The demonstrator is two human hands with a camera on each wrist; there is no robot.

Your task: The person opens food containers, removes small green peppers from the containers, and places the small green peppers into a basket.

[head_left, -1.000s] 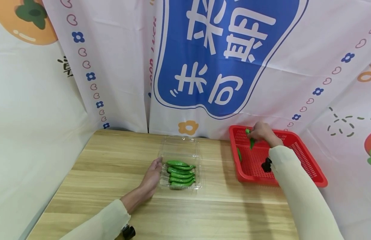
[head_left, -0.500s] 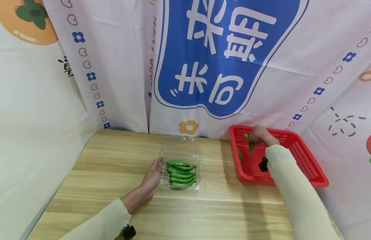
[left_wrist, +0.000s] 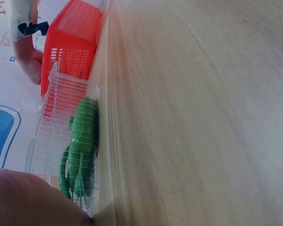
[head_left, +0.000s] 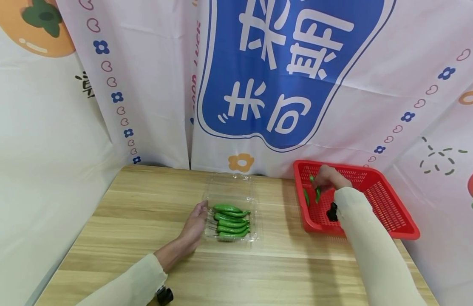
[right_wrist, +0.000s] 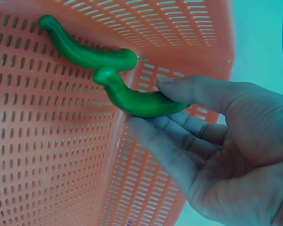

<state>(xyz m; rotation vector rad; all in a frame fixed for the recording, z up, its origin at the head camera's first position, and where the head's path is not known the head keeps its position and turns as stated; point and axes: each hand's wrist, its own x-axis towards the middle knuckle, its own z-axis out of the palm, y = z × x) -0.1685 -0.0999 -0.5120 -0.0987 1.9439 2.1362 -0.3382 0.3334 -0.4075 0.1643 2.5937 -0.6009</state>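
My right hand [head_left: 329, 177] is over the left part of the red basket [head_left: 406, 231] and pinches a green chili pepper [right_wrist: 141, 102] between thumb and fingers. In the right wrist view, a second chili pepper [right_wrist: 85, 52] lies against the basket wall, close behind the held one. At mid-table stands a clear plastic clamshell box [head_left: 231, 185], its lid folded back. Several green chili peppers [head_left: 232, 224] lie side by side in its base. My left hand [head_left: 192, 229] rests along the box's left side with its fingers extended. The left wrist view shows its skin [left_wrist: 33, 202] beside the box.
All of this stands on a light wooden table [head_left: 137, 221]. Behind it hangs a printed white cloth [head_left: 156, 85] with a blue panel, close to the table's back edge. More white cloth [head_left: 41, 170] covers the left side.
My right hand has moved down and slightly left, deeper into the basket, with the chili pepper in its grip. The left hand and the clamshell box have stayed in place.
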